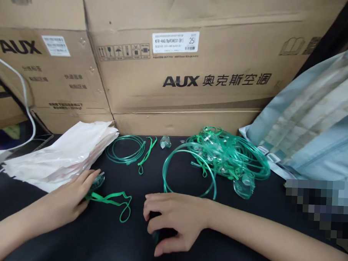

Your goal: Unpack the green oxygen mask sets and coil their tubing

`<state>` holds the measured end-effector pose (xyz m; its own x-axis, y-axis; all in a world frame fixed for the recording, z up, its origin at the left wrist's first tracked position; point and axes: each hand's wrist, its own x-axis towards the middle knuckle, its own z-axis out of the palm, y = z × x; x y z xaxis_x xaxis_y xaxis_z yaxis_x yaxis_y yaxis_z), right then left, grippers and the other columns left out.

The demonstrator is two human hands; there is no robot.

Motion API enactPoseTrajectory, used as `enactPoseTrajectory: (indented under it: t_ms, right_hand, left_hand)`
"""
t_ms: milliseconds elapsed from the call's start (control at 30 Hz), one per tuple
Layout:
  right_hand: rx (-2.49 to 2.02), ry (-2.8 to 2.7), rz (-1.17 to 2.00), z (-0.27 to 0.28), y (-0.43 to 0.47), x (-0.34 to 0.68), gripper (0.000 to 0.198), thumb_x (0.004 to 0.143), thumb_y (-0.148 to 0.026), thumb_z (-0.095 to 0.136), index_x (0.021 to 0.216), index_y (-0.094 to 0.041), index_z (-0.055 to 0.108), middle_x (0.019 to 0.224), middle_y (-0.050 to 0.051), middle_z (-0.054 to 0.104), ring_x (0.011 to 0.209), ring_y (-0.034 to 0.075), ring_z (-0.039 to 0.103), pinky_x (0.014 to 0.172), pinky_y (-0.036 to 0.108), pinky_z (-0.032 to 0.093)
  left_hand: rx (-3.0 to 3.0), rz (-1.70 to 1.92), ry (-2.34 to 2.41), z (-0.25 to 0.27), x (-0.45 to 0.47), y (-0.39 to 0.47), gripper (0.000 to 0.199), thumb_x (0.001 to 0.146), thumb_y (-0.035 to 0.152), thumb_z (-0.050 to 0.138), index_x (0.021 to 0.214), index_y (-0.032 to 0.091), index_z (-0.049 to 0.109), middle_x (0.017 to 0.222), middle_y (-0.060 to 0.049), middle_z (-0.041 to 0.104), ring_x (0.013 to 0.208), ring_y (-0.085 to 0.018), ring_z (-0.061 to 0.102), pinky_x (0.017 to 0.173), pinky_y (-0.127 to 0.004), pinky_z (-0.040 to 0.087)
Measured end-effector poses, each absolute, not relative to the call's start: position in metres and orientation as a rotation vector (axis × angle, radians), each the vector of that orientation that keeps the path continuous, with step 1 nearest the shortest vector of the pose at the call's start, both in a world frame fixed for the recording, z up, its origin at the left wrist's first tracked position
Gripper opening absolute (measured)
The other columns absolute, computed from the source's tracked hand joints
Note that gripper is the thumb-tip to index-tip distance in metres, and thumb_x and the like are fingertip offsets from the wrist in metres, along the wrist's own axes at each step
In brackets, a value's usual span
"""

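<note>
At near left, the left hand (69, 195) grasped a translucent green mask (99, 180); light pressure seemed best. Right hand (177, 219) was half-curled, hold indiscernible.

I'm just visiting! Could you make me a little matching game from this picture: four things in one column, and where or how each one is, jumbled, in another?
Things:
1. Left hand
2. White bags
3. Right hand
4. Backpack

Places and states:
A. Pale blue, at the far right
B. Curled, on the near side of the big tubing loop
C. Over a clear green piece with a green strap
D. Lying in a stack at the left

Right pairs: 1-C, 2-D, 3-B, 4-A.
</note>
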<state>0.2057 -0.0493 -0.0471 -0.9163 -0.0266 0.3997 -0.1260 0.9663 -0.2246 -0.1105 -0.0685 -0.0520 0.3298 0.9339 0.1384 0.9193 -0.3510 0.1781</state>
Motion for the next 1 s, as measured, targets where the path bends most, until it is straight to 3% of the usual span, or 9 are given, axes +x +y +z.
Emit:
enactPoseTrajectory:
  t_ms: [100,167,300,400,467,633,800,900,1000]
  right_hand:
    - [0.079,-2.752,0.384,-0.047,-0.053,0.215,0.04,0.079,-0.047,0.052,0.069,-0.012,0.066,0.091,0.008,0.057,0.084,0.013,0.053,0.094,0.028,0.036]
    - [0.095,-2.774,0.398,-0.044,-0.057,0.221,0.038,0.078,-0.046,0.055,0.063,-0.013,0.066,0.089,0.007,0.057,0.087,0.015,0.053,0.093,0.028,0.037]
    - [0.009,-2.812,0.421,-0.038,-0.068,0.237,0.026,0.077,-0.033,0.054,0.072,-0.013,0.069,0.096,0.007,0.058,0.098,0.018,0.05,0.09,0.029,0.039]
    - [-0.126,-2.845,0.466,-0.033,-0.077,0.252,0.024,0.071,-0.02,0.052,0.088,-0.013,0.068,0.104,0.009,0.055,0.105,0.02,0.047,0.094,0.032,0.036]
    - [-0.23,-2.877,0.504,-0.03,-0.084,0.263,0.035,0.066,-0.014,0.051,0.098,-0.012,0.065,0.108,0.01,0.052,0.108,0.021,0.044,0.096,0.034,0.035]
    - [-0.516,-2.853,0.507,-0.024,-0.09,0.283,0.034,0.073,-0.01,0.047,0.105,-0.014,0.059,0.11,0.011,0.05,0.113,0.02,0.041,0.098,0.036,0.035]
    - [-0.963,-2.338,-0.108,-0.018,-0.058,0.296,0.032,0.085,-0.023,0.045,0.117,-0.017,0.047,0.124,0.014,0.041,0.122,0.024,0.033,0.099,0.044,0.033]
    - [-1.159,-2.237,-0.45,-0.012,-0.026,0.299,0.044,0.086,-0.023,0.043,0.129,-0.014,0.036,0.126,0.018,0.042,0.12,0.028,0.037,0.094,0.046,0.035]
    - [-1.291,-2.288,-0.598,-0.002,-0.003,0.302,0.036,0.088,-0.019,0.037,0.122,-0.012,0.046,0.11,0.016,0.056,0.102,0.027,0.052,0.084,0.042,0.039]
  left_hand:
    - [2.681,0.03,1.817,-0.038,-0.11,-0.068,0.071,0.066,0.011,0.042,0.136,0.006,0.028,0.142,-0.018,0.029,0.129,-0.032,0.029,0.101,-0.042,0.033]
    - [2.764,-0.071,1.822,-0.022,-0.093,-0.065,0.069,0.068,0.009,0.038,0.136,0.004,0.029,0.142,-0.019,0.028,0.129,-0.033,0.028,0.1,-0.045,0.033]
    - [2.868,-0.081,1.562,0.008,-0.03,-0.049,0.063,0.07,0.005,0.033,0.132,0.018,0.039,0.14,-0.007,0.036,0.125,-0.025,0.037,0.098,-0.037,0.038]
    - [2.789,0.031,1.579,0.01,0.025,-0.029,0.042,0.081,0.02,0.038,0.122,0.014,0.049,0.128,-0.013,0.049,0.118,-0.026,0.046,0.096,-0.036,0.039]
    - [2.621,0.103,1.66,0.001,0.054,-0.015,0.043,0.083,0.033,0.044,0.117,0.008,0.049,0.116,-0.019,0.055,0.11,-0.03,0.052,0.09,-0.04,0.042]
    - [2.376,0.093,1.6,-0.024,0.074,0.011,0.042,0.069,0.015,0.056,0.109,0.005,0.05,0.099,-0.019,0.06,0.092,-0.028,0.06,0.073,-0.032,0.047]
    - [2.068,0.261,1.392,-0.003,0.051,0.006,0.026,0.075,0.02,0.046,0.099,0.012,0.054,0.065,0.001,0.052,0.05,-0.011,0.055,0.05,-0.022,0.045]
    - [1.786,0.499,1.18,0.018,0.037,-0.005,0.016,0.076,0.028,0.052,0.083,0.015,0.056,0.065,0.003,0.045,0.051,-0.007,0.048,0.047,-0.017,0.043]
    - [1.618,0.63,1.108,0.029,0.022,-0.013,0.019,0.073,0.033,0.06,0.071,0.015,0.053,0.064,0.004,0.042,0.054,-0.006,0.045,0.047,-0.015,0.043]
